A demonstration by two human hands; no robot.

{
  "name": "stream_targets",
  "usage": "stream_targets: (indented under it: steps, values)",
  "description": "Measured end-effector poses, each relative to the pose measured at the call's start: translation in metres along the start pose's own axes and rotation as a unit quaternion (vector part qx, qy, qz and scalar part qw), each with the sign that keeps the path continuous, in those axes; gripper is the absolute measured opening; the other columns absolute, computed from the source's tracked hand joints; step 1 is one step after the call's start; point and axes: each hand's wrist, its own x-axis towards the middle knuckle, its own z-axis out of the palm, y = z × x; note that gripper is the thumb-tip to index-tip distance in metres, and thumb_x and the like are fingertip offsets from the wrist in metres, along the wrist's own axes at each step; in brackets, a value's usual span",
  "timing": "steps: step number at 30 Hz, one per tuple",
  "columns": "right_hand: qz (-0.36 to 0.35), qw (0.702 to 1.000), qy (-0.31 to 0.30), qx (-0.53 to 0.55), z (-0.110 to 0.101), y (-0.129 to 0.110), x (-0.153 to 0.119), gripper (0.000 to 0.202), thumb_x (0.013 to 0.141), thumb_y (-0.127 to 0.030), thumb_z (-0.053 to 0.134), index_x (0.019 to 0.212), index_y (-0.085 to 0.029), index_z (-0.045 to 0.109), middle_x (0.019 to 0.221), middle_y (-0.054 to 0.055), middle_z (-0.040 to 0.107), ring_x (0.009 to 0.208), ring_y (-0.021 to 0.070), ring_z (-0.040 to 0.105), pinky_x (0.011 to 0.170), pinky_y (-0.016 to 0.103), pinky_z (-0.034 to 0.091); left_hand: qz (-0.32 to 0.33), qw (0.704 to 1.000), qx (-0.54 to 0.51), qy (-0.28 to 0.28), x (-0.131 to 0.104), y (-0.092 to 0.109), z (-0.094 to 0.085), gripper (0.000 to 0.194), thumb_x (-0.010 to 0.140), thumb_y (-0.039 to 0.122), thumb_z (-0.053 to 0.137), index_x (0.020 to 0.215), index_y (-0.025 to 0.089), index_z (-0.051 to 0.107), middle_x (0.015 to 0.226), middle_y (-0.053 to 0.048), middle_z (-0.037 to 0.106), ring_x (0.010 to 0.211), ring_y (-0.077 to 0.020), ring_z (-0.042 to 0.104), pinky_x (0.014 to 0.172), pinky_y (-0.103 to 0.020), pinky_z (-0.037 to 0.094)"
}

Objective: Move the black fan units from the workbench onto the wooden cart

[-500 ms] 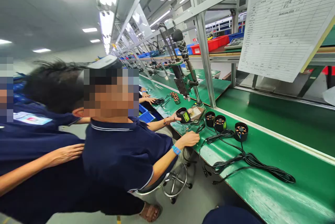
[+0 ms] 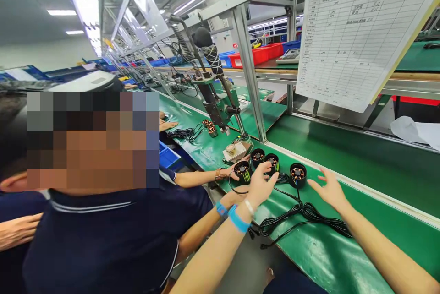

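Three round black motor units w/ copper windings showing inside sit in a row on the green belt [image 2: 343, 243]: nearest unit [image 2: 297, 174] on the right, middle unit [image 2: 273, 162], far unit [image 2: 257, 155], black cables [image 2: 302, 214] trailing off them toward the belt edge in a loose tangle. Left hand [image 2: 261, 185] is out over the row, fingers [image 2: 273, 178] loosely spread and half-curled, tips just at the middle unit, holding nothing; can't tell if they actually touch it. Right hand [image 2: 328, 188] is open, palm down, fingers splayed wide, empty; nearest unit lies just beside its fingertips, to their left, a small gap btwn. Cable bundle runs under and between both wrists. Beyond the left fingertips a co-worker's hand [image 2: 237, 171] grips a fourth unit [image 2: 243, 171] w/ a green label, next to a green press fixture [image 2: 220, 106].
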Motion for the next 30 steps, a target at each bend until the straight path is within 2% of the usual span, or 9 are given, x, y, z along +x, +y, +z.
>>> stream_targets:
  steps: [2,5,7,10,14,18,22,26,30]
  values:
    - [0.018,0.999,-0.035,-0.03,0.021,-0.011,0.02,0.098,0.074,-0.058,0.065,0.146,-0.01,0.019,0.145,0.016,0.02,0.129,0.0212,0.034,0.108,0.03,0.033,0.004,0.998,0.057,0.023,0.023,0.028,0.004,0.089,0.061,0.066,0.063,0.132,0.018,0.04,0.111,-0.015,0.052,0.114,-0.0262,0.045,0.097,-0.044,0.04]
    - [0.085,0.987,-0.085,-0.104,0.055,-0.033,0.05,0.123,0.052,-0.06,0.076,0.15,-0.019,0.013,0.149,0.014,0.0,0.135,0.0375,0.011,0.1,0.056,0.035,0.015,0.995,0.095,0.022,0.054,0.059,0.011,0.098,0.057,0.067,0.064,0.136,0.017,0.035,0.118,-0.016,0.049,0.12,-0.0293,0.04,0.098,-0.044,0.037]
    - [0.117,0.978,-0.094,-0.142,0.067,-0.039,0.067,0.12,0.052,-0.052,0.078,0.149,-0.024,0.012,0.149,0.012,0.004,0.133,0.0393,0.008,0.086,0.061,0.041,0.018,0.994,0.107,0.017,0.071,0.072,0.016,0.104,0.056,0.066,0.065,0.139,0.014,0.032,0.121,-0.017,0.048,0.119,-0.0319,0.039,0.098,-0.046,0.037]
    - [0.124,0.974,-0.086,-0.169,0.067,-0.025,0.082,0.1,0.063,-0.04,0.072,0.146,-0.022,0.019,0.137,0.015,0.022,0.126,0.0351,0.023,0.082,0.05,0.047,0.039,0.99,0.133,0.011,0.088,0.088,0.021,0.107,0.055,0.066,0.064,0.139,0.008,0.034,0.122,-0.018,0.048,0.117,-0.0352,0.037,0.098,-0.05,0.034]
    - [0.11,0.972,-0.103,-0.179,0.045,0.015,0.082,0.085,0.065,-0.038,0.069,0.14,-0.021,0.032,0.12,0.015,0.031,0.109,0.0327,0.044,0.081,0.041,0.047,0.125,0.976,0.178,-0.011,0.092,0.107,0.026,0.093,0.046,0.061,0.073,0.117,0.004,0.054,0.11,-0.018,0.051,0.112,-0.0345,0.036,0.097,-0.051,0.032]
    - [0.098,0.972,-0.095,-0.192,0.013,0.065,0.059,0.08,0.067,-0.041,0.066,0.138,-0.022,0.033,0.116,0.013,0.033,0.104,0.0318,0.047,0.08,0.042,0.047,0.206,0.96,0.189,-0.027,0.082,0.126,0.034,0.104,0.048,0.042,0.077,0.136,0.006,0.037,0.116,-0.017,0.046,0.111,-0.0314,0.037,0.097,-0.048,0.034]
    - [0.141,0.969,-0.068,-0.193,-0.024,0.125,0.017,0.082,0.07,-0.048,0.063,0.14,-0.021,0.03,0.117,0.012,0.035,0.105,0.0281,0.049,0.086,0.037,0.046,0.187,0.972,0.132,-0.045,0.072,0.156,0.05,0.087,0.051,0.048,0.074,0.124,0.012,0.043,0.115,-0.013,0.044,0.107,-0.0282,0.044,0.096,-0.049,0.04]
    - [0.203,0.97,0.024,-0.131,-0.063,0.176,-0.036,0.083,0.067,-0.062,0.058,0.137,-0.026,0.032,0.118,0.011,0.038,0.101,0.0237,0.052,0.085,0.034,0.047,0.132,0.989,0.051,-0.034,0.065,0.2,0.058,0.083,0.055,0.049,0.07,0.123,0.014,0.036,0.121,-0.011,0.038,0.107,-0.0253,0.046,0.087,-0.038,0.05]
    - [0.196,0.959,0.173,-0.104,-0.116,0.186,-0.093,0.084,0.062,-0.07,0.057,0.132,-0.029,0.037,0.116,0.009,0.047,0.104,0.0248,0.052,0.083,0.037,0.046,0.153,0.984,-0.089,0.031,0.051,0.254,0.032,0.078,0.056,0.051,0.067,0.119,0.017,0.035,0.118,-0.009,0.038,0.109,-0.0196,0.044,0.095,-0.032,0.046]
